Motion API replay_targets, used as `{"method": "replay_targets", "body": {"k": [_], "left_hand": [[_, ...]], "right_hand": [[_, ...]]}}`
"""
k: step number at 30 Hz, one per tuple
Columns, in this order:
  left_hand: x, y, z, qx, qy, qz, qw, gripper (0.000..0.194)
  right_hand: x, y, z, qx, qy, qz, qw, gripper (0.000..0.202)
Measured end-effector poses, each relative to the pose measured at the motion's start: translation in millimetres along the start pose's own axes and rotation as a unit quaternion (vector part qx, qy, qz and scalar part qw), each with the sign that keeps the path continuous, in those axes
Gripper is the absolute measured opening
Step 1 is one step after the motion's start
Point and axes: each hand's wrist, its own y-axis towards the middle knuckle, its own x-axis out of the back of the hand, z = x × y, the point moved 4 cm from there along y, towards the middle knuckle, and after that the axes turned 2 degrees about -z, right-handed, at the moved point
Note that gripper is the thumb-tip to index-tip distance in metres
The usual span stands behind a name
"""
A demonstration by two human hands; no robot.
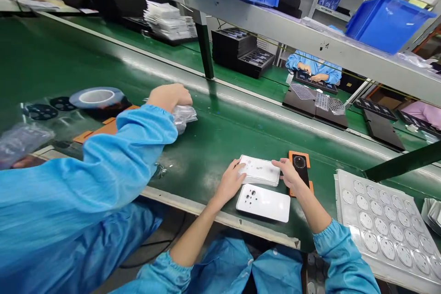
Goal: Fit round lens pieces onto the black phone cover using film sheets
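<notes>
A stack of white phone back covers (261, 171), with camera holes toward the left end, lies on the green bench in front of me. My left hand (230, 181) grips the stack's left end, its fingers bent over the edge. At the opposite end, my right hand (288, 173) holds the right edge between thumb and fingers. Just nearer to me lies a single white phone back cover (267, 203) with several camera holes. Beside my right hand, a black phone back (300, 167) with a round camera ring sits in an orange fixture (292, 154).
At left, a co-worker's blue sleeve (127, 147) and hand (170, 96) reach over crumpled clear plastic (184, 117). A tape roll (96, 97) lies beyond. A clear tray of round parts (382, 211) stands right. Overhead runs a shelf (241, 14) with blue bins (387, 20).
</notes>
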Motion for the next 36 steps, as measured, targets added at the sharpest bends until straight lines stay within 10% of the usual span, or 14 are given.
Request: {"method": "replay_targets", "body": {"k": [7, 13, 17, 24, 36], "left_hand": [[12.4, -0.9, 0.1, 0.014, 0.017, 0.024, 0.999, 0.043], [6.0, 57.7, -80.3, -0.188, 0.057, 0.069, 0.978, 0.119], [-17.6, 94.0, -110.7, -0.216, -0.066, 0.031, 0.974, 0.115], [-51.4, 96.3, -91.7, -0.228, -0.176, -0.019, 0.958, 0.095], [-48.2, 91.7, -80.0, -0.176, -0.151, -0.112, 0.966, 0.103]], "right_hand": [[-18.1, -8.5, 22.6, 0.048, 0.009, 0.095, 0.994, 0.039], [-2.5, -0.8, 88.0, 0.149, -0.083, 0.01, 0.985, 0.038], [10.3, -12.2, 131.1, 0.251, -0.193, -0.077, 0.945, 0.047], [-14.1, -27.2, 104.9, 0.338, -0.367, -0.129, 0.857, 0.06], [4.4, -54.6, 113.9, 0.347, -0.406, -0.126, 0.836, 0.029]]}}
